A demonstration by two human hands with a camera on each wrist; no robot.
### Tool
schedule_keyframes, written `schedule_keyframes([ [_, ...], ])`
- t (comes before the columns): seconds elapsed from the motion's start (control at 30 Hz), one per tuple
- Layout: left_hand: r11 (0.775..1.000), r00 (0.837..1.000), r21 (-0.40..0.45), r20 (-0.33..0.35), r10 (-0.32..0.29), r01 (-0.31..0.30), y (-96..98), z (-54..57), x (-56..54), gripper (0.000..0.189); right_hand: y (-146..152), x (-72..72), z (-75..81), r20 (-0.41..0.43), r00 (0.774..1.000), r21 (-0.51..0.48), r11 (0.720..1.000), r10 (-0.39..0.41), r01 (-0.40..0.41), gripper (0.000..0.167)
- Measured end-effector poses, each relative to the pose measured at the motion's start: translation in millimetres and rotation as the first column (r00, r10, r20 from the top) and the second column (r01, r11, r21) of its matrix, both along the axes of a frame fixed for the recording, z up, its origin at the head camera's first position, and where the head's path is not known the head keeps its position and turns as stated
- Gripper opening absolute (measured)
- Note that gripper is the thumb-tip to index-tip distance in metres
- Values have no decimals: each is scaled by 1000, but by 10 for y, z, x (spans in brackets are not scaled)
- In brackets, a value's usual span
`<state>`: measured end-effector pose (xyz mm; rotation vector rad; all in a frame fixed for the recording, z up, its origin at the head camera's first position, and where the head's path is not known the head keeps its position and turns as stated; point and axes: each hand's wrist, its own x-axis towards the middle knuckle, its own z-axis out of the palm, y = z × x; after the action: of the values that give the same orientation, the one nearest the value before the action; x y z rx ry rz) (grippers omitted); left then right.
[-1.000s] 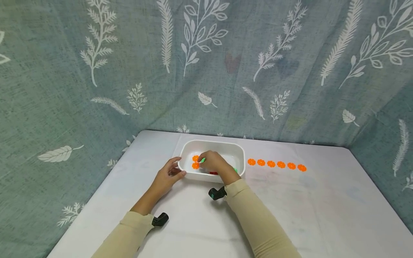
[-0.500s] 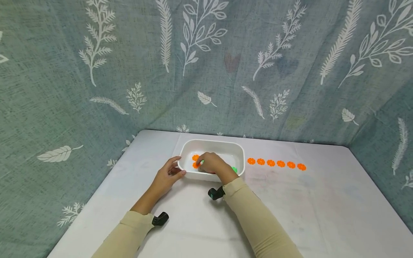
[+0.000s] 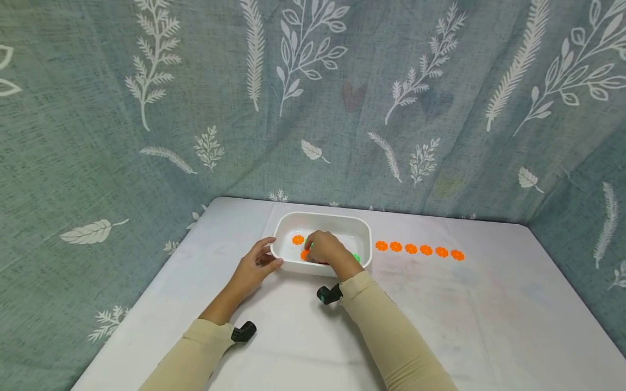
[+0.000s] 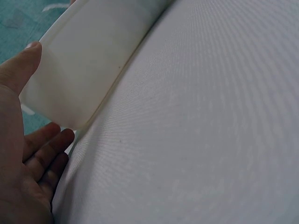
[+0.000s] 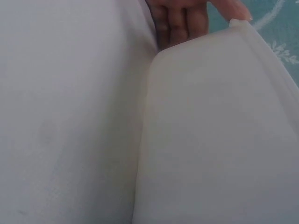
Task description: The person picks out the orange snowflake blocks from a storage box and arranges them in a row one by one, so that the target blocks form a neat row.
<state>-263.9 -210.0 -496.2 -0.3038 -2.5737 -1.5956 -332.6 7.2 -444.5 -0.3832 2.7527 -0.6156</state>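
Observation:
A white plastic tub [image 3: 342,217] with rounded corners stands near the back of the table. My left hand [image 3: 249,274] grips its left end; in the left wrist view the thumb [image 4: 30,60] lies at the rim and the other fingers sit by the lower corner. My right hand [image 3: 324,248] reaches down into the tub with curled fingers, pinching an orange flower-shaped disc [image 3: 305,255]. Another orange disc [image 3: 298,239] lies farther back on the tub floor. Green shows behind the right fingers, and a green disc [image 3: 356,258] lies near the right wrist. The right fingertips are partly hidden.
Several orange flower-shaped discs [image 3: 411,248] form a row on the white tablecloth [image 3: 489,315], right of the tub. A grey-green leaf-patterned curtain [image 3: 220,98] hangs behind and beside the table. Black wrist cameras [image 3: 243,332] sit below both hands.
The right hand has drawn the nearer orange disc to the right. The green disc at its fingertips now shows only partly behind them. My left hand has stayed at the tub.

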Motion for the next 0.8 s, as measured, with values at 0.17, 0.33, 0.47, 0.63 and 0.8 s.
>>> schedule_keyframes([
  [0.17,1000,1000,0,0,2,-2,-2,-3,-4,73,-13,0,-3,-6,1000,24,1000,0,0,18],
  [0.33,1000,1000,2,6,5,-5,-2,-12,-1,73,-5,5,-3,-12,1000,24,1000,-13,13,20],
  [0.47,1000,1000,-2,6,7,-7,-8,-18,3,73,13,12,-4,-3,1000,7,1000,-11,11,21],
  [0.63,1000,1000,9,-2,5,-5,-14,-25,3,73,49,7,3,6,1000,-13,1000,7,-7,21],
  [0.8,1000,1000,6,-10,0,0,-15,-12,-8,71,96,-10,50,36,999,-100,995,10,-6,17],
])
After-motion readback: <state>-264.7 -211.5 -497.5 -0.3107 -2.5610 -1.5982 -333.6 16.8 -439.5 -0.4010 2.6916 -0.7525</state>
